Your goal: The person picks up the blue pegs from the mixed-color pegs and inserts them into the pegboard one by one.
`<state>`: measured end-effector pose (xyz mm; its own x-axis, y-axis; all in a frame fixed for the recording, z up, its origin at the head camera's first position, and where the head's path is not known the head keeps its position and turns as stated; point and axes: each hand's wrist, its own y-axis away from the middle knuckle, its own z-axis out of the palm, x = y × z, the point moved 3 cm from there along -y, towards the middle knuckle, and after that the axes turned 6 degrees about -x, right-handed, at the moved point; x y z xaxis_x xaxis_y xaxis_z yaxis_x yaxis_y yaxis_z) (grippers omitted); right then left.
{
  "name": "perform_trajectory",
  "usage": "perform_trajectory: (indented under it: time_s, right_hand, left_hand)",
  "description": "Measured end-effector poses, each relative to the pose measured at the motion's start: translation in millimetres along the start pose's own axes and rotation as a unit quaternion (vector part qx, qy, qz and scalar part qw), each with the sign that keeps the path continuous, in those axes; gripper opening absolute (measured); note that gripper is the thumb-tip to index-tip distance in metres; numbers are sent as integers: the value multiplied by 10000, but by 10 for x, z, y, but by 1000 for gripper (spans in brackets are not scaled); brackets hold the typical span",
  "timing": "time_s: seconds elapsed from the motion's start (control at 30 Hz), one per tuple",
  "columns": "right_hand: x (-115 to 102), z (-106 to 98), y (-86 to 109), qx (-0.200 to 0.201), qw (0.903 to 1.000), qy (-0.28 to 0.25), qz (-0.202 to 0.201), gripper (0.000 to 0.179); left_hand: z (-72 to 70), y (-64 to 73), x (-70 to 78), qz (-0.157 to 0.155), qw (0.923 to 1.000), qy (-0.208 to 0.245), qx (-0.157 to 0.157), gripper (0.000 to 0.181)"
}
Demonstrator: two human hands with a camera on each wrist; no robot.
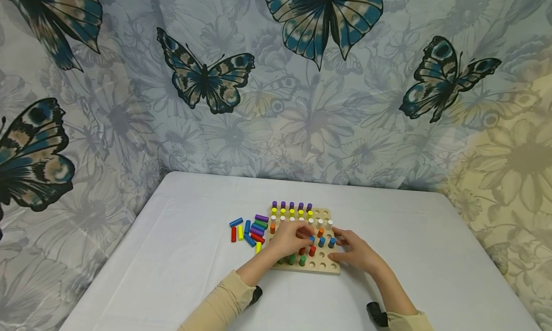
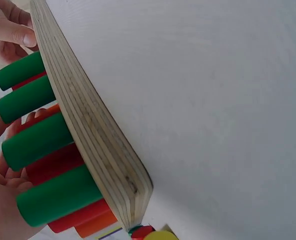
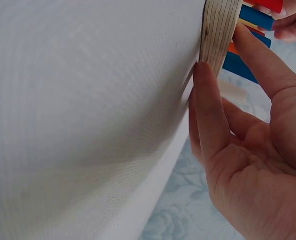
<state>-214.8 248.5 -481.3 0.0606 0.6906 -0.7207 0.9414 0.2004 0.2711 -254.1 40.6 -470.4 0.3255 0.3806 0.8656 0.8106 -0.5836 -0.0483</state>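
A wooden pegboard [image 1: 307, 269] with rows of coloured pegs lies on the table. Over its middle, my left hand [image 1: 285, 238] pinches the top of a blue peg [image 1: 312, 239] standing in the board, beside two more blue pegs. My right hand [image 1: 356, 250] grips the board's right edge; the right wrist view shows the thumb on its upper face and fingertips low on its side. Purple pegs [image 1: 292, 205], yellow and white ones fill the far rows. Green pegs [image 2: 40, 140] line the near edge, red ones behind them. My left hand hides part of the middle rows.
Loose pegs [image 1: 249, 239] in blue, red, yellow, green and purple lie left of the board, some close against it. A white cloth [image 1: 151, 254] covers the table. Behind stands a wall [image 1: 302, 144] with butterflies and flowers.
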Motion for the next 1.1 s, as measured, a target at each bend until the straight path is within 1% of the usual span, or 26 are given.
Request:
perform_trajectory:
  time_s: [0.17,0.23,0.43,0.53,0.77,0.9,1.1]
  right_hand:
    - [-10,1,3,18,10000,-19,37,83]
    - [-12,2,1,17,10000,-11,57,83]
    - [-14,7,-7,13,9999,-2,119,84]
    - [-17,6,-7,7,9999,-1,129,84]
    - [-16,1,-20,26,9999,-13,110,83]
    - [0,3,-22,42,9999,-16,144,84]
    - [-8,7,-22,32,9999,-15,136,84]
  left_hand:
    - [-65,17,-46,-237,9991,325,100,14]
    - [-98,32,-54,-276,9981,519,184,14]
    - [-195,80,-83,-200,9930,1082,421,15]
    - [-240,109,-100,-239,9898,1311,503,15]
    - [-362,194,-130,-339,9852,1535,678,19]
    - [-438,263,-130,-374,9815,1755,665,22]
    - [-540,347,-204,-323,9821,1697,748,22]
